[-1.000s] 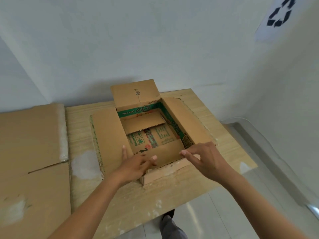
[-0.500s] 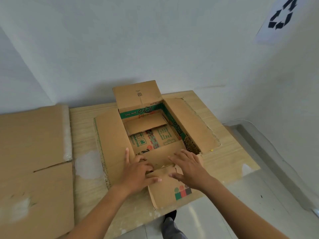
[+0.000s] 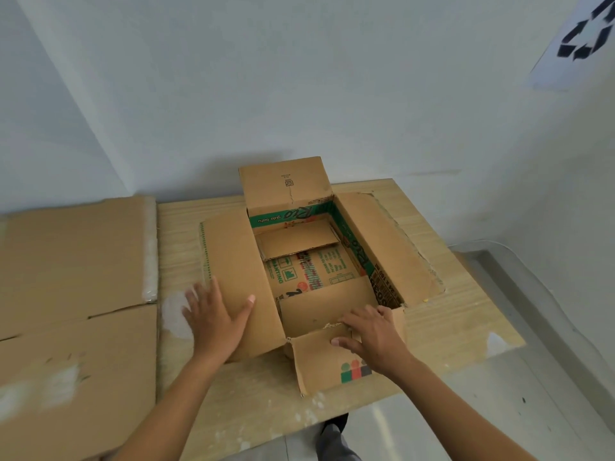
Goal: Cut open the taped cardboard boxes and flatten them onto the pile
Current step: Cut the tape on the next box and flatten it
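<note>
Pressing on the opened cardboard box [image 3: 309,271], both hands work at its near end. The box sits on the wooden table [image 3: 466,304], towards the table's middle, its far end close to the white wall.

Left hand [image 3: 213,321]: released, palm down, fingers spread and straight. It rests on the near part of the left flap [image 3: 233,254], which lies folded outward and almost flat on the table; the outer fingers reach past the flap's edge onto the tabletop.

Right hand [image 3: 372,337]: also released, nothing grasped. It lies palm down across the fold of the near flap [image 3: 319,364], fingers only lightly bent, fingertips on the torn edge where the flap meets the box interior. The near flap is turned outward towards the person and shows a small green, red and dark figure print.

The far flap [image 3: 286,184] stands up, leaning back towards the wall. The right flap [image 3: 389,247] lies open, sloping outward. Inside, green printing runs along the walls and an inner flap lies on the floor.

The pile of flattened cardboard [image 3: 73,261] lies to the left, just beside the table. A recycling sign [image 3: 579,38] hangs on the wall, upper right. A shoe [image 3: 332,437] shows below the table edge.
</note>
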The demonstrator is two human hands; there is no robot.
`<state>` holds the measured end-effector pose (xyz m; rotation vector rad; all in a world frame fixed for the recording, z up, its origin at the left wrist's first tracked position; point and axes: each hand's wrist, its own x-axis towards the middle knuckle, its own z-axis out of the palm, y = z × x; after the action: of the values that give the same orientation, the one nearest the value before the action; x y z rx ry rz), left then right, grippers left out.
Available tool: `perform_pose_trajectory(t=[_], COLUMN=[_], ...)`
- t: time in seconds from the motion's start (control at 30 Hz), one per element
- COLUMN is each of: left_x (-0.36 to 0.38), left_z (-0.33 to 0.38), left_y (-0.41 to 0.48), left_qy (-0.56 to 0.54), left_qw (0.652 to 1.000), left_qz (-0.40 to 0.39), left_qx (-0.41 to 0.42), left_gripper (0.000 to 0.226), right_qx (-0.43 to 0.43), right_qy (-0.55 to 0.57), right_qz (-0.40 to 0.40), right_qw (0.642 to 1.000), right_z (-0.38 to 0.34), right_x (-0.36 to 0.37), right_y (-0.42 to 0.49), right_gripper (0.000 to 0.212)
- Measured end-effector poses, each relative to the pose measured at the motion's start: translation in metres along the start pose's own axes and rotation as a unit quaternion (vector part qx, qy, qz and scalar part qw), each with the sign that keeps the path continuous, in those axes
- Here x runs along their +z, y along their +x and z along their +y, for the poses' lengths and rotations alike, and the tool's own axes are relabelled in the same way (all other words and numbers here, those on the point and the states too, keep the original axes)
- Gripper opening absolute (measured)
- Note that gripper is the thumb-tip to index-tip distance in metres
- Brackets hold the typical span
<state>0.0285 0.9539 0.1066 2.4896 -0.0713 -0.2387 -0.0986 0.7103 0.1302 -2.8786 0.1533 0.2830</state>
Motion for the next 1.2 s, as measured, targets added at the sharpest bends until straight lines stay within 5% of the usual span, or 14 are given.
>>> perform_pose_trajectory(t=[0.13, 0.3, 0.47, 0.53, 0.9, 1.2], left_x=[-0.026, -0.049, -0.055, -0.053, -0.032, -0.020], left_z=[0.005, 0.023, 0.064, 0.079, 0.109, 0.096], left_y=[0.008, 0.009, -0.004, -0.009, -0.005, 0.011], left_qy=[-0.267, -0.399, -0.402, -0.388, -0.347, -0.341], left_qw=[0.958, 0.914, 0.913, 0.917, 0.917, 0.914], left_qz=[-0.036, -0.017, -0.072, -0.080, -0.162, -0.193], left_qx=[-0.101, -0.065, 0.017, 0.037, 0.111, 0.104], left_gripper=[0.070, 0.058, 0.065, 0.065, 0.061, 0.052], right_qx=[0.002, 0.012, 0.032, 0.051, -0.003, -0.026], right_qy=[0.002, 0.002, 0.100, 0.192, 0.428, 0.241], right_qz=[0.018, 0.002, -0.021, -0.001, 0.029, 0.066], right_qw=[1.000, 1.000, 0.994, 0.980, 0.903, 0.968], right_z=[0.000, -0.003, -0.005, -0.006, -0.097, -0.115], right_x=[0.004, -0.002, -0.012, -0.020, -0.073, -0.072], right_y=[-0.004, -0.007, -0.002, 0.003, 0.042, 0.053], right_gripper=[0.111, 0.114, 0.043, 0.036, 0.062, 0.069])
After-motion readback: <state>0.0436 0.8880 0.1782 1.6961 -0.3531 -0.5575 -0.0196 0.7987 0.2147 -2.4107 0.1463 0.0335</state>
